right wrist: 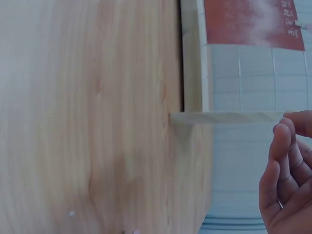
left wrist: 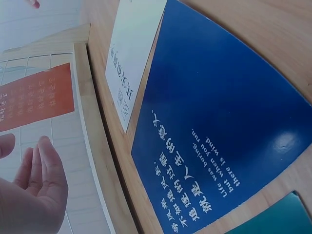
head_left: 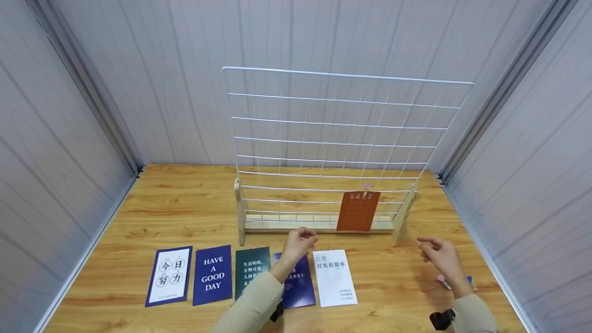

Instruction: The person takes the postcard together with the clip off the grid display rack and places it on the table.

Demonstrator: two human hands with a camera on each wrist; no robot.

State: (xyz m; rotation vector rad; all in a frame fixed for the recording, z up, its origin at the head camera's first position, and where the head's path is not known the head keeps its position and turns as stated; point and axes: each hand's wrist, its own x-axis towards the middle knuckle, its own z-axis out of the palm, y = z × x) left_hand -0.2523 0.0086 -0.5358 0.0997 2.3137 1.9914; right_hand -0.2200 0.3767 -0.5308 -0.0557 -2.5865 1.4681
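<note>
An orange card (head_left: pixel 358 212) hangs from a small pink clip (head_left: pixel 367 186) on a white wire grid rack (head_left: pixel 291 225) with a wooden base. My left hand (head_left: pixel 297 247) hovers in front of the rack, above a dark blue card (left wrist: pixel 214 112), with bent fingers and nothing visible in its grasp. My right hand (head_left: pixel 441 259) is raised off the right end of the rack, fingers loosely bent and thumb near the fingertips; no object shows between them. Below it on the table lie a pink clip (head_left: pixel 440 278) and a blue clip (head_left: pixel 469 279), partly hidden by the wrist.
In a row on the table lie a blue-bordered white card (head_left: pixel 175 289), a blue "HAVE A GOOD DAY" card (head_left: pixel 212 273), a green card (head_left: pixel 254 256) partly under my left forearm, and a white card (head_left: pixel 334 282). Panel walls (head_left: pixel 185 83) enclose the wooden table (head_left: pixel 185 199).
</note>
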